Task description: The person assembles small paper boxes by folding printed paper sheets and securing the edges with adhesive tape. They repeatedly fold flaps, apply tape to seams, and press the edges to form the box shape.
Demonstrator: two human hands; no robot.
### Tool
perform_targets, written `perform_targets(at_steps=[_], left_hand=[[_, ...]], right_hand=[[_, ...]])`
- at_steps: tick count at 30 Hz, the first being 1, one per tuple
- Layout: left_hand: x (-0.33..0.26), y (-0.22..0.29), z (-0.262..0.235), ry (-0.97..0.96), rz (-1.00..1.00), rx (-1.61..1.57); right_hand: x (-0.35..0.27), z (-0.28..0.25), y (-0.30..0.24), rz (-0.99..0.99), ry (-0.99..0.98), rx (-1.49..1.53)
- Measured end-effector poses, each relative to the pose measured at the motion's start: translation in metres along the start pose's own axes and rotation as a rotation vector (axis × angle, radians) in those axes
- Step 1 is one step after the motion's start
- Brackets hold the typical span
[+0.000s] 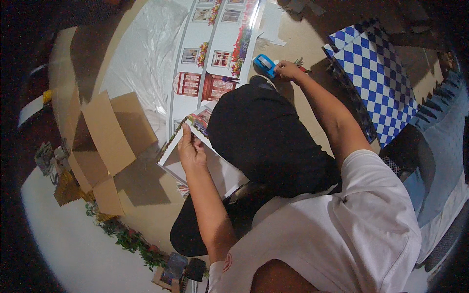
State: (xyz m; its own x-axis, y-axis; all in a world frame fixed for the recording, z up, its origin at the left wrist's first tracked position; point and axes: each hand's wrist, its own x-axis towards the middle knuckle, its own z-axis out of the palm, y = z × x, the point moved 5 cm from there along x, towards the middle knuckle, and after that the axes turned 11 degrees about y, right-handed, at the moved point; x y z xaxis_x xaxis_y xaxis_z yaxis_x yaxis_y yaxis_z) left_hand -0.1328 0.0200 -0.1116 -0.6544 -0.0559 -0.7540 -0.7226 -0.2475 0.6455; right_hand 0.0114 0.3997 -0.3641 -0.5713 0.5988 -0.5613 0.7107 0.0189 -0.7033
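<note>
My right hand point(290, 72) is stretched out to the far side, its fingers closed on one end of a blue tape dispenser point(264, 65). My left hand point(192, 149) grips the edge of a shallow white box point(223, 170), with the thumb up along its rim. Colourful printing shows on the box's outer side, and my black-clad knee hides part of it. Beyond the box lies a long printed sheet point(195, 73) with house fronts, windows and flowers on it.
An opened brown cardboard box point(108, 132) stands at the left beside crumpled clear plastic point(146, 53). On the right is a blue-and-white checkered box point(373, 80). A small red-and-green item point(302, 67) lies past my right hand. Leafy greenery point(134, 241) lines the lower left.
</note>
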Motion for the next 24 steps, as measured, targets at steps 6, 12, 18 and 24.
perform_targets(at_steps=[6,12,18,24], left_hand=[[-0.002,0.002,-0.004,0.036,0.022,0.004],[0.002,0.002,-0.003,0.019,0.02,0.011],[0.001,0.001,-0.002,0.001,0.019,-0.039],[-0.011,0.005,-0.009,0.071,0.05,-0.017]], right_hand=[[-0.03,-0.001,0.012,0.029,-0.003,0.343],[-0.025,0.004,0.03,0.112,0.037,0.319],[-0.031,0.015,0.037,0.189,0.102,0.38],[-0.009,0.039,0.057,-0.042,0.046,-0.241]])
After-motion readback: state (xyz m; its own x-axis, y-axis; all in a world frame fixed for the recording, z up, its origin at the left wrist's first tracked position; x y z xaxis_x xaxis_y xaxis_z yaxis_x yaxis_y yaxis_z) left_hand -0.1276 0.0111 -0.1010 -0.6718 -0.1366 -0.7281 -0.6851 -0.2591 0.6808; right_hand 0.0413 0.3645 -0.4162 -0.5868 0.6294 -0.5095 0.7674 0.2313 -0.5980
